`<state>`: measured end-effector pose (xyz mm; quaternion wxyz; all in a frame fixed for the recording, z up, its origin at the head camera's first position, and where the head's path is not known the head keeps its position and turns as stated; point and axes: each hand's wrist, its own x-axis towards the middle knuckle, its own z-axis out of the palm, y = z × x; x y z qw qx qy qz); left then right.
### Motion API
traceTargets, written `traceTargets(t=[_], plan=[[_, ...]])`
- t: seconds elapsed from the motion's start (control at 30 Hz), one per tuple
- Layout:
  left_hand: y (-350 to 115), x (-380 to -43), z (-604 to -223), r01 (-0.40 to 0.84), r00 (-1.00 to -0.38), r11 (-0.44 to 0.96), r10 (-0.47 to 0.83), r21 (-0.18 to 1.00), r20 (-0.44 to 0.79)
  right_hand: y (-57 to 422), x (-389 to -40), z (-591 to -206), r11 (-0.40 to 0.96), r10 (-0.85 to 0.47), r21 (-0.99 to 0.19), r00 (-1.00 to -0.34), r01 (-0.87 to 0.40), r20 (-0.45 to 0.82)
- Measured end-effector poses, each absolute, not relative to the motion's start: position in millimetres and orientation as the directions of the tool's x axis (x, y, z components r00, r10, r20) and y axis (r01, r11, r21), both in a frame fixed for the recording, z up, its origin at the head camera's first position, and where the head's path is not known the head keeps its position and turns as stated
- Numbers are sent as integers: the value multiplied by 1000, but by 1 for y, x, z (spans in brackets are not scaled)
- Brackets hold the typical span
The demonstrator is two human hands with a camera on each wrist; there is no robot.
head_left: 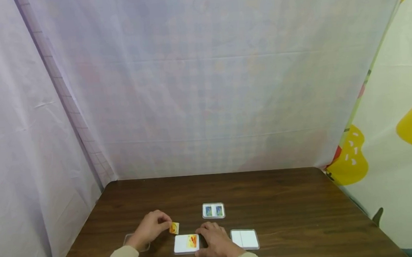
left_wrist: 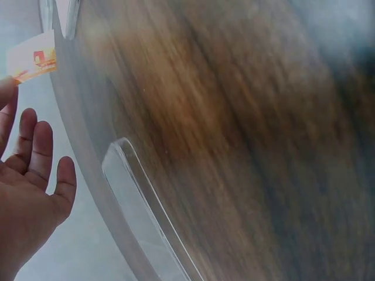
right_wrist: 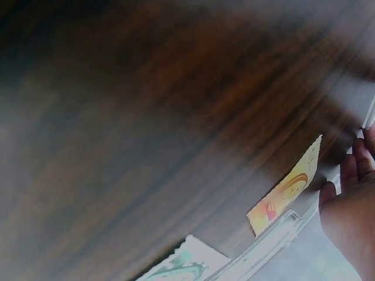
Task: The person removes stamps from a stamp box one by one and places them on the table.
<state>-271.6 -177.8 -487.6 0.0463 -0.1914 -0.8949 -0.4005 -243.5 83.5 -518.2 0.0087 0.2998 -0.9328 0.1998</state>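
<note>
My left hand [head_left: 152,227] pinches a small yellow-orange stamp [head_left: 174,228] between thumb and fingertip; the left wrist view shows the stamp [left_wrist: 34,57] at the fingertips, the other fingers loosely bent. Just in front of it lies a white-lined clear case [head_left: 182,245] with an orange-and-yellow picture stamp [head_left: 192,241] in its right half. My right hand [head_left: 215,242] holds that case at its right end, thumb on the near corner and a finger at the far corner. In the right wrist view, a yellow-orange stamp [right_wrist: 284,196] and a green-printed one [right_wrist: 184,264] lie by a clear case edge.
Beyond my hands lies a case [head_left: 213,204] with two blue-green stamps. Right of my right hand is another white-lined case [head_left: 249,239]. A clear plastic lid or tray [left_wrist: 132,187] lies beneath my left wrist. All rest on a dark wooden table [head_left: 286,202] with curtains behind.
</note>
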Motion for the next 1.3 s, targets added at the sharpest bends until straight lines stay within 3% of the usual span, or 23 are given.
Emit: traceTargets(t=[0.63,0.97,1.3], plan=[[-179,-283,-491,249,-968,652,176,716,177,82,-242,-514,765,-533,-375,-841,-524,88],[-179,-288,-494,248,-968,718,150,651,202,85,-245,-523,742,-553,-353,-818,-569,156],[-181,-292,-494,216,-974,789,135,575,181,83,-242,-517,756,-543,-362,-831,-545,118]])
